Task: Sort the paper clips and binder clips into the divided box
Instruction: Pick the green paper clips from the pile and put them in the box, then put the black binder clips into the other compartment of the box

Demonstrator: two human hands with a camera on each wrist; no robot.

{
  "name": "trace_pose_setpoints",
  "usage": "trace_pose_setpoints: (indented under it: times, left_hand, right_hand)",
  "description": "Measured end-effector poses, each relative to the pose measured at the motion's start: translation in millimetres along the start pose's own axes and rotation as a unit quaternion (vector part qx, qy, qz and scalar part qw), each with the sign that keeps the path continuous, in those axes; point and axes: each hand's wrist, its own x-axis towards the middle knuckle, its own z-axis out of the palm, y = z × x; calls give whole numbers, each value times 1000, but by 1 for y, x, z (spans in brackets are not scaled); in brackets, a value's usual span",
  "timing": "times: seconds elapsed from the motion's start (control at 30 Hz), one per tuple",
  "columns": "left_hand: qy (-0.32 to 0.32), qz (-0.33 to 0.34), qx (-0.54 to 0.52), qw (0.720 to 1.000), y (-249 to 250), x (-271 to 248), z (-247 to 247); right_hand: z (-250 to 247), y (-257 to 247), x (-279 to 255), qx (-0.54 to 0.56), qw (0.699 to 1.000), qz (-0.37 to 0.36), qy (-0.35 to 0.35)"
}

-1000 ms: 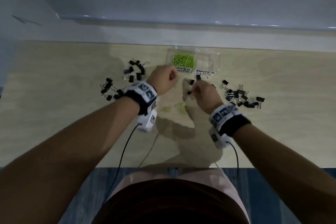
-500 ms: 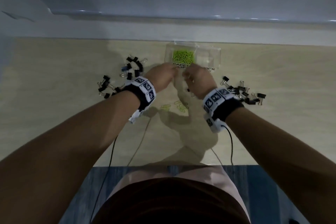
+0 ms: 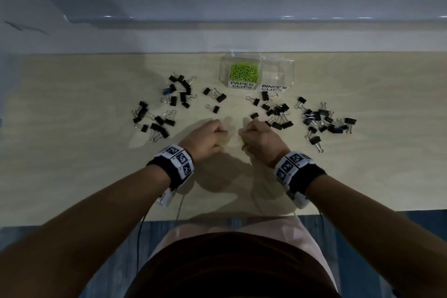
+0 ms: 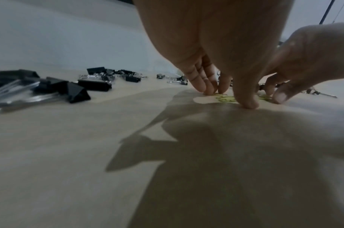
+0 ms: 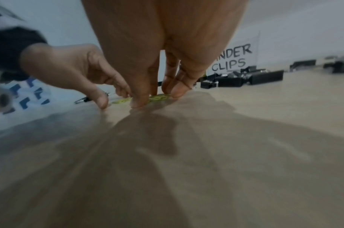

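Note:
A clear divided box (image 3: 289,72) stands at the back; its left compartment holds green paper clips (image 3: 244,72), and its right one, labelled binder clips (image 5: 233,58), looks empty. My left hand (image 3: 217,139) and right hand (image 3: 245,139) are side by side, fingertips down on the table. Each curls thumb and fingers around a few loose green paper clips (image 4: 225,98) (image 5: 159,98) lying flat there. In the left wrist view my left hand (image 4: 228,98) has its thumb on the near side. In the right wrist view my right hand (image 5: 157,98) does the same.
Black binder clips lie scattered in a left group (image 3: 159,116), a small group (image 3: 215,99) in front of the box, and a right group (image 3: 321,118). Bare wooden table (image 3: 72,152) lies to both sides. Its near edge (image 3: 96,220) is under my forearms.
Both hands were up at the front of the box; they have come back toward me and dropped onto the loose green paper clips on the table.

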Motion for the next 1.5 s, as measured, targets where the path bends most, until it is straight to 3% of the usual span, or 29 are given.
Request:
trace_pose_setpoints:
  times: [0.07,0.17,0.37,0.47,0.63,0.87,1.0,1.13,1.3,1.4,1.5]
  left_hand:
    - [25,-34,-48,998,3,-1,2]
    - [44,-94,-92,990,14,2,0]
    - [7,-138,-25,990,23,8,-2]
    - [-4,-140,20,990,27,7,3]
    - [9,-98,64,993,30,1,10]
    - [-4,-106,94,990,35,0,10]
    - [-36,-166,180,969,47,0,14]
    - [-21,-222,181,958,48,2,19]
    - [-41,-153,170,973,45,-2,13]
    - [-54,-149,137,978,44,13,-9]
    - [45,-106,88,990,44,42,-44]
  right_hand:
    - [3,-4,4,49,997,60,13]
    - [-8,-16,15,48,989,139,-30]
    - [-12,-28,19,-66,974,184,-116]
    - [-5,-31,16,-138,964,174,-147]
    - [6,-32,7,-175,970,138,-94]
    - [8,-34,0,-185,976,57,-97]
    - [-11,-34,8,-135,978,113,-108]
    - [-46,-28,35,-98,983,153,-3]
    - [-95,-15,98,-81,978,176,82]
    - [-107,-1,123,-64,980,175,70]
    - [-113,15,124,-16,983,172,70]
